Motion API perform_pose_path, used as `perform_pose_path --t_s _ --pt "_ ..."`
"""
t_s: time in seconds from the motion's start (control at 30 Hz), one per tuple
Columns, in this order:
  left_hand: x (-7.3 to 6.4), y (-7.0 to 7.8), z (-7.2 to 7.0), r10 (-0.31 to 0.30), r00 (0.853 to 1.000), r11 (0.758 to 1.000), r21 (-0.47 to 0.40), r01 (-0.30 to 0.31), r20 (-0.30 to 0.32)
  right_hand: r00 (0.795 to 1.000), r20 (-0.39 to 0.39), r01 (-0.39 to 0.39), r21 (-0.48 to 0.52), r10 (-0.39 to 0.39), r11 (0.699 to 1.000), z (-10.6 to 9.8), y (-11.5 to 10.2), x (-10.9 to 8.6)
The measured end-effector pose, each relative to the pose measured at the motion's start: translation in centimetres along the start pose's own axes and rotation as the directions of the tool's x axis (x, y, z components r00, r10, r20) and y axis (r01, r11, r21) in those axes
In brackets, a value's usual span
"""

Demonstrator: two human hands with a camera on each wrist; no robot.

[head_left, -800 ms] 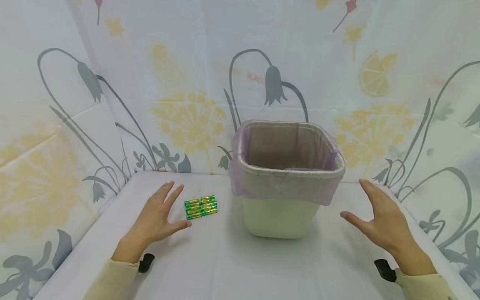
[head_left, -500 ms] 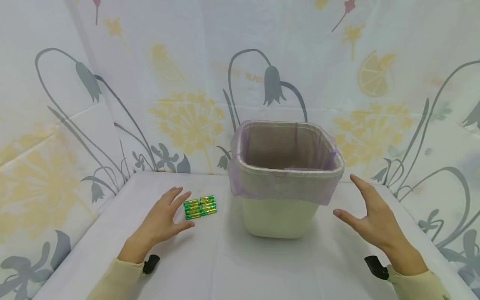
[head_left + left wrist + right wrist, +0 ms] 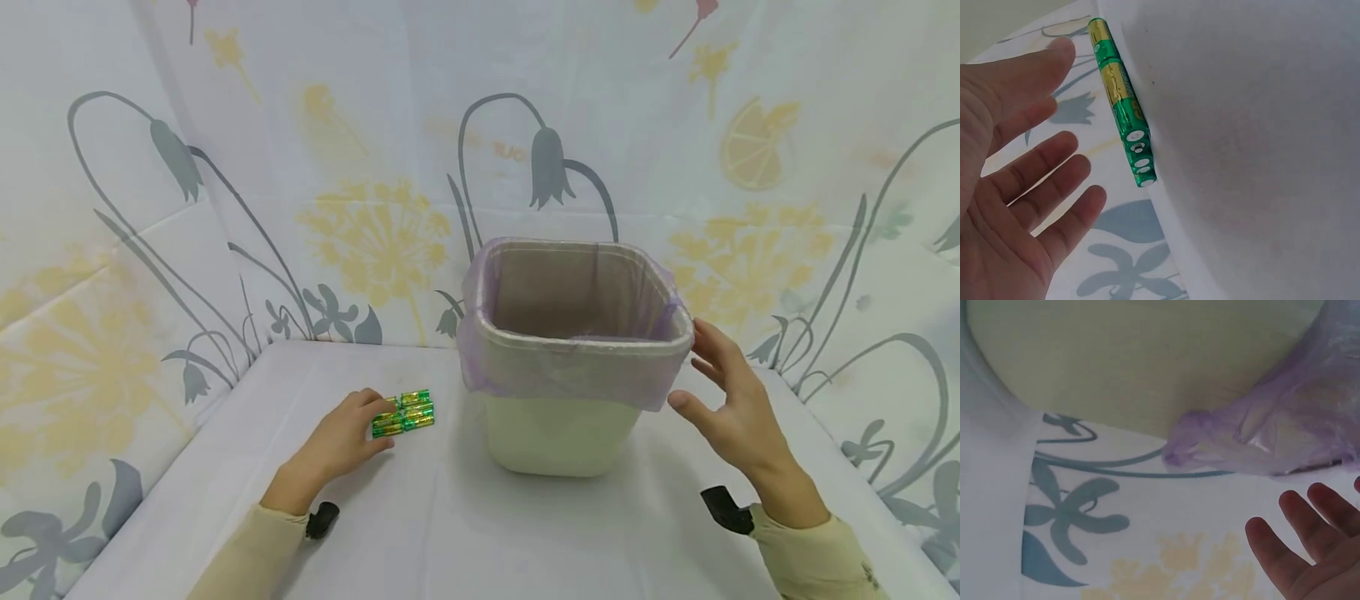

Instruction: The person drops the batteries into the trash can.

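Observation:
Several green-and-gold batteries (image 3: 417,411) lie side by side in two rows on the white cloth. My left hand (image 3: 341,437) hovers at their left end, its fingers partly hiding that row in the head view. In the left wrist view a gap shows between the relaxed fingers (image 3: 1054,187) and the batteries (image 3: 1119,90), and nothing is held. A pale bin (image 3: 555,437) stands upright, with a thin purple bag (image 3: 570,371) folded over its rim. My right hand (image 3: 738,417) is at the bin's right side, fingers spread beside the bag (image 3: 1254,434); whether a fingertip touches it cannot be told.
A white cloth (image 3: 480,542) covers the table. Flower-printed fabric (image 3: 390,125) hangs behind and on both sides. The bin stands right of the batteries, close to the back fabric. A black wrist mount (image 3: 322,520) sits on the left wrist and another mount (image 3: 726,510) on the right.
My left hand has moved right, to the batteries. The right hand has come left and forward to the bin's rim. The batteries and bin stay in place.

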State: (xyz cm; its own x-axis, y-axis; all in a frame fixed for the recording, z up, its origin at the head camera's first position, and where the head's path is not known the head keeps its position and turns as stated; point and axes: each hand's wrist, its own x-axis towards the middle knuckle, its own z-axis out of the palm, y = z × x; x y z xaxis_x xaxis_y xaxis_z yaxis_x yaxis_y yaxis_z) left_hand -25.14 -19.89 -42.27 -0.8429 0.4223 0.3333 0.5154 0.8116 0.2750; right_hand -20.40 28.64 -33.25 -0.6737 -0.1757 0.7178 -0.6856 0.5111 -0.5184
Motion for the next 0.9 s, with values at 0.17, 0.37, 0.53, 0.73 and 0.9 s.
perform_pose_path --t_s 0.17,0.37,0.53,0.73,0.9 --pt "0.5 0.2 0.2 -0.044 0.996 0.999 -0.027 0.046 0.080 0.999 0.004 -0.045 0.066 0.045 0.997 0.8 -0.8 1.0" --pt "1.2 0.1 0.4 -0.071 0.987 0.997 -0.032 0.076 0.143 0.998 -0.028 -0.049 0.188 0.055 0.981 1.5 -1.5 1.8" --pt "1.6 0.1 0.4 -0.078 0.981 0.996 -0.035 0.085 0.176 0.994 -0.074 -0.052 0.331 0.080 0.942 1.7 -2.1 2.2" --pt "1.9 0.1 0.4 -0.088 0.975 0.995 -0.027 0.095 0.205 0.988 -0.111 -0.048 0.443 0.108 0.895 2.0 -2.5 2.7" --pt "2.0 -0.1 0.7 -0.096 0.969 0.995 -0.005 0.100 0.228 0.984 -0.122 -0.065 0.448 0.133 0.892 2.2 -2.6 2.8"
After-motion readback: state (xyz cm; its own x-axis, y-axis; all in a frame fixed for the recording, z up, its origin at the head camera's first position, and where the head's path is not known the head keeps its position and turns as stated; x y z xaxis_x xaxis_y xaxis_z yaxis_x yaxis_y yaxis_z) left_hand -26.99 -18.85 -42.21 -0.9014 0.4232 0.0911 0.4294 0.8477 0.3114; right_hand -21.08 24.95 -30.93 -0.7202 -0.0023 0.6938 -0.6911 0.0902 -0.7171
